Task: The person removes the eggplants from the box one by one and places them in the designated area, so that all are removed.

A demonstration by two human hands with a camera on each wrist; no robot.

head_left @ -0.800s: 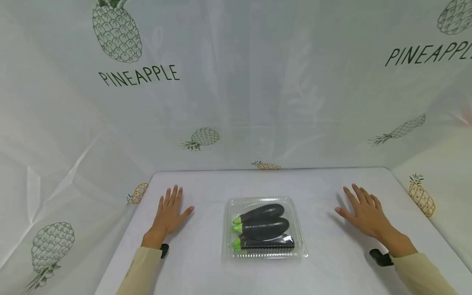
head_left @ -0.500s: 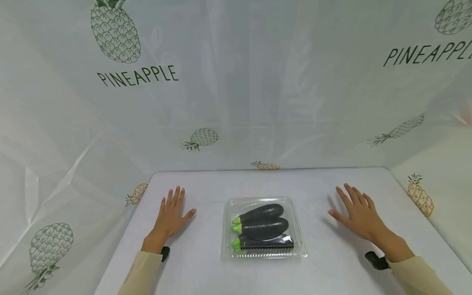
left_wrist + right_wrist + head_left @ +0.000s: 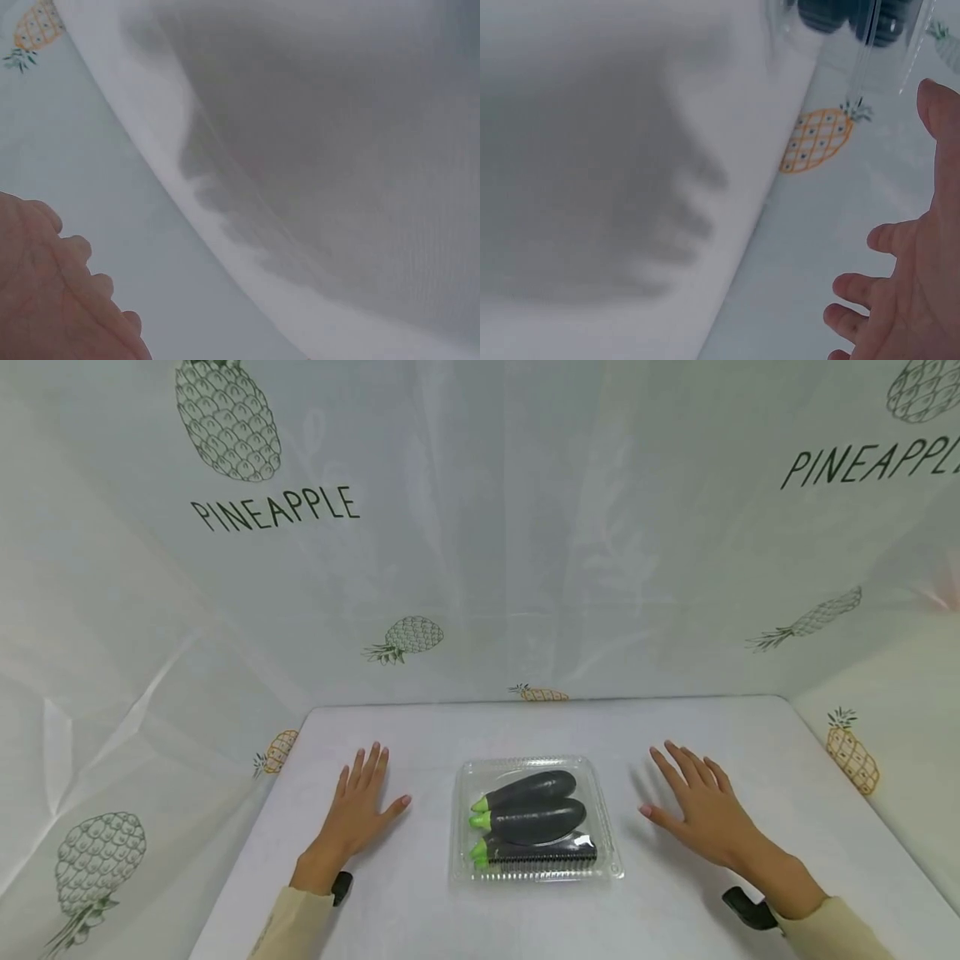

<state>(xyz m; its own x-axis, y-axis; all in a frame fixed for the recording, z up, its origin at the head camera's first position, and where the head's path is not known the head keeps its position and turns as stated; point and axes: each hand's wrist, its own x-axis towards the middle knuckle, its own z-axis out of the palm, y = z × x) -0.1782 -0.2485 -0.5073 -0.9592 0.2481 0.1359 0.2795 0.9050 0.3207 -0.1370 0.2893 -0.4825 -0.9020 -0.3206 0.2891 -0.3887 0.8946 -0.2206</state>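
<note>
A clear plastic clamshell box (image 3: pixel 611 852) lies on the white table, with three dark eggplants (image 3: pixel 536 820) inside, their green stem ends pointing left. My left hand (image 3: pixel 356 814) is left of the box, palm down, fingers straight and thumb spread toward it. On the other side, my right hand (image 3: pixel 708 814) hovers above the table with fingers extended, its thumb nearest the box. Neither hand touches anything. In the right wrist view the box's end (image 3: pixel 900 45) shows at the top, and the right palm (image 3: pixel 922 285) is at the right. The left palm (image 3: pixel 60 292) fills the left wrist view's lower left corner.
The white table (image 3: pixel 420 910) has rounded far corners. Behind and beside it hangs a pale sheet (image 3: pixel 540 552) printed with pineapples and lettering. Dark wrist devices (image 3: pixel 750 907) sit at both sleeves.
Both hands have moved inward toward the box, the right hand farther than the left. The box and eggplants have stayed in place; the head view has shifted slightly.
</note>
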